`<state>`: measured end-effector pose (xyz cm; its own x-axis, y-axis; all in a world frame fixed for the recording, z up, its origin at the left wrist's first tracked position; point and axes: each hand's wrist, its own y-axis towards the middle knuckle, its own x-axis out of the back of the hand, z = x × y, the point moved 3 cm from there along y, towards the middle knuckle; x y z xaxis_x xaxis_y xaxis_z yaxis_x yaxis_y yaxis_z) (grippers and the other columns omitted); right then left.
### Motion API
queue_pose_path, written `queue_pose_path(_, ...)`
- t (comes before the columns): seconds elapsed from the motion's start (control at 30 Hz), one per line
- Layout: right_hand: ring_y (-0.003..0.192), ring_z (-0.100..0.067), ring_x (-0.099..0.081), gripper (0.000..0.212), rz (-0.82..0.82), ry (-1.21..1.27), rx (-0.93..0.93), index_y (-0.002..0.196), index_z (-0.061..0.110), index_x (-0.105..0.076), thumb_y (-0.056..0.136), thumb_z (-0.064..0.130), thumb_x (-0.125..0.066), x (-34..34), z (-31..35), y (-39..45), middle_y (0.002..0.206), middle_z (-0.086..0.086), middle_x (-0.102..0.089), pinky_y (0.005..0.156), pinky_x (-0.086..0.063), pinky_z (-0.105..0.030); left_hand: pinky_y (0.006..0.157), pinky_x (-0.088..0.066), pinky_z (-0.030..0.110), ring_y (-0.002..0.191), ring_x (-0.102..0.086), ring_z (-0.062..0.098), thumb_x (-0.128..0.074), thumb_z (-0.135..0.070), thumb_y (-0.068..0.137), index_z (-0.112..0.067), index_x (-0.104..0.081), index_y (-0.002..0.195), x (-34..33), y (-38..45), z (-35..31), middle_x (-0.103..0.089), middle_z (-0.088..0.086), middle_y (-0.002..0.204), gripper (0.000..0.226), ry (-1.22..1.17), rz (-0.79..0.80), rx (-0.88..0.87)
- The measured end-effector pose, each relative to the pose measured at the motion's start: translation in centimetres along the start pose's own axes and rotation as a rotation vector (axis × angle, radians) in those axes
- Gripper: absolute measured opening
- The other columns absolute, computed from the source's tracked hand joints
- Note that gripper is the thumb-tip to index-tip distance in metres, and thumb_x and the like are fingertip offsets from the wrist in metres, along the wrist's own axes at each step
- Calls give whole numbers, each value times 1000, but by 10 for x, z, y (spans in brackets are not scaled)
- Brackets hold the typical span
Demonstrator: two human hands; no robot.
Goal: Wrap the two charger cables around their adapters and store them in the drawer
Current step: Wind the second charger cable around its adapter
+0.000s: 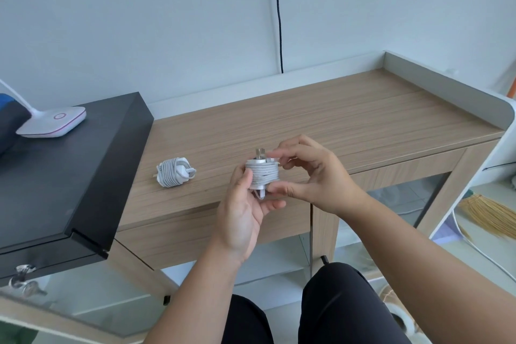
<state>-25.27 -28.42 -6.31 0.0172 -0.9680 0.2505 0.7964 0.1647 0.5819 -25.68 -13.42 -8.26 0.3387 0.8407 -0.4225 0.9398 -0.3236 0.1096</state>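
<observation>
Head view, just below mid-frame: a white adapter [262, 173] is held in the air above the front edge of a wooden desk [349, 117]. Grey-white cable is wound around it in many tight, level turns; metal plug prongs stick up from its top, and a short cable end with its connector pokes out underneath. The left hand [243, 212] grips the adapter from below and from the left, thumb curled over the windings, fingers curled behind and under. The right hand [310, 173] pinches at it from the right, forefinger near the top and thumb at the lower edge, the other fingers bent loosely. Its fingertips are motion-blurred, so exact contact is hard to make out. Left of centre, a second adapter [175, 172] lies on the desk, also wrapped in its cable. Below the hands runs the closed drawer [195, 232] front, partly hidden by the forearms.
</observation>
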Motion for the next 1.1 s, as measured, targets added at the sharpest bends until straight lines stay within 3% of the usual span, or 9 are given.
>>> queue_pose_path(0.07,89,-21,-57,44,-43,70,-48,112,16,-68,71,25,-83,-1,-3,-3,103,-10,-59,83,-50,-32,64,-53,29,80,-62,13,-46,-34,91,-18,-49,135,8,-1,0,-65,5,110,48,88,-40,-27)
queue_pose_path(0.2,82,-13,-59,29,-144,314,-253,113,14,-67,84,16,-65,-3,-13,-1,104,-4,-66,79,-49,-25,71,-54,28,91,-66,7,-60,-33,86,-36,-39,137,26,0,-8,-56,-7,129,56,492,-68,-180)
queue_pose_path(0.3,82,-12,-61,31,-42,470,-420,119,17,-63,88,18,-60,-14,-21,5,94,-3,-67,80,-50,-26,89,-54,36,112,-62,9,-66,-45,83,-42,-39,134,42,3,-11,-52,-20,133,58,727,-56,-237)
queue_pose_path(0.37,85,-11,-61,27,31,411,-458,119,14,-64,92,12,-61,-21,-23,11,92,-1,-69,84,-52,-24,95,-52,39,118,-59,9,-69,-43,81,-41,-44,131,50,6,-15,-55,-24,130,55,782,-54,-278)
queue_pose_path(0.5,94,-17,-65,26,31,380,-481,115,9,-67,89,3,-63,-29,-28,27,104,-14,-72,96,-50,-28,93,-54,43,114,-62,11,-77,-29,78,-34,-58,125,65,19,-31,-60,-19,124,51,900,-106,-364)
queue_pose_path(0.67,91,-18,-65,24,-33,349,-506,106,10,-72,86,-1,-66,-42,-45,42,102,-19,-72,101,-48,-37,82,-59,30,109,-56,6,-85,-15,72,-38,-65,118,78,35,-49,-50,-10,114,55,1041,-116,-433)
queue_pose_path(0.83,87,-18,-66,22,-66,293,-548,100,15,-75,83,2,-69,-48,-59,55,97,-18,-74,102,-48,-38,79,-55,36,90,-58,14,-86,-29,69,-35,-65,122,88,57,-55,-52,-7,99,57,1295,-153,-381)
queue_pose_path(0.97,84,-18,-65,21,-49,274,-578,91,17,-75,83,-1,-69,-50,-62,64,91,-14,-73,99,-50,-39,83,-45,25,89,-56,13,-85,-31,69,-28,-66,124,91,67,-58,-52,-10,101,58,1408,-139,-368)
queue_pose_path(1.1,84,-18,-67,20,-8,198,-589,92,17,-75,81,0,-72,-54,-65,69,90,-10,-74,94,-53,-36,88,-45,28,96,-56,13,-83,-34,72,-29,-62,127,98,69,-59,-55,-9,109,59,1472,-122,-276)
